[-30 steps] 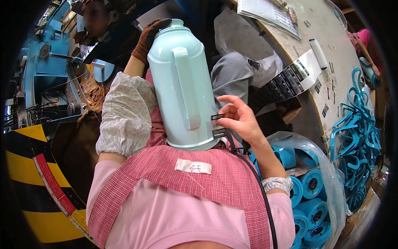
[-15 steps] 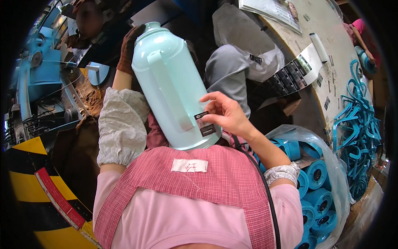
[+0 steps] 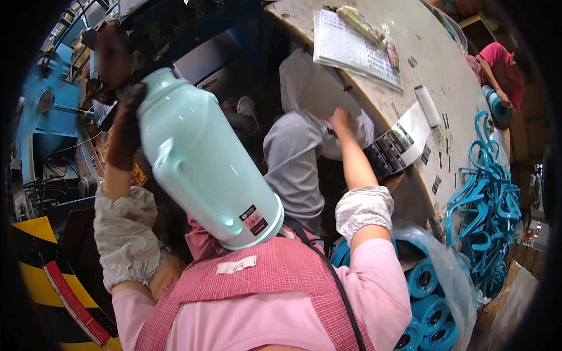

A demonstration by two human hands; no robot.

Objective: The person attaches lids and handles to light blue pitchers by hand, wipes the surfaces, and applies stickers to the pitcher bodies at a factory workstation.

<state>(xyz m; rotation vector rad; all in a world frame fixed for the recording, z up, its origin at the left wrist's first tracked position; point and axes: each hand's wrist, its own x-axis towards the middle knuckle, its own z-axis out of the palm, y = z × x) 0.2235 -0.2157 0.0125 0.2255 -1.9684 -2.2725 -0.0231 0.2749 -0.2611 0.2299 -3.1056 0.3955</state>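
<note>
1. Beside a worn counter (image 3: 418, 73), a seated worker's left hand (image 3: 126, 126), in a dark brown glove blurred in the frame, grasps a pale mint flask (image 3: 216, 158) at its neck end.
2. The right hand (image 3: 341, 121), ungloved, reaches out to a white plastic bag (image 3: 316, 88) near the counter's edge; whether its fingers grip anything cannot be told.
3. The flask lies tilted over the worker's lap, neck toward the upper left, base against the checked red apron (image 3: 281, 269); a black-and-pink label (image 3: 253, 219) sits low on its side, next to the handle.
4. From a white roll (image 3: 427, 106) on the counter, a strip of dark labels (image 3: 383, 153) hangs over the edge, near sheets of paper (image 3: 351, 50).
5. To the right, blue handles (image 3: 483, 205) hang in a tangle above blue round parts (image 3: 430, 310) bagged in clear plastic.
6. At upper right, a co-worker in pink (image 3: 502, 67) touches a blue cylinder (image 3: 494, 104).
</note>
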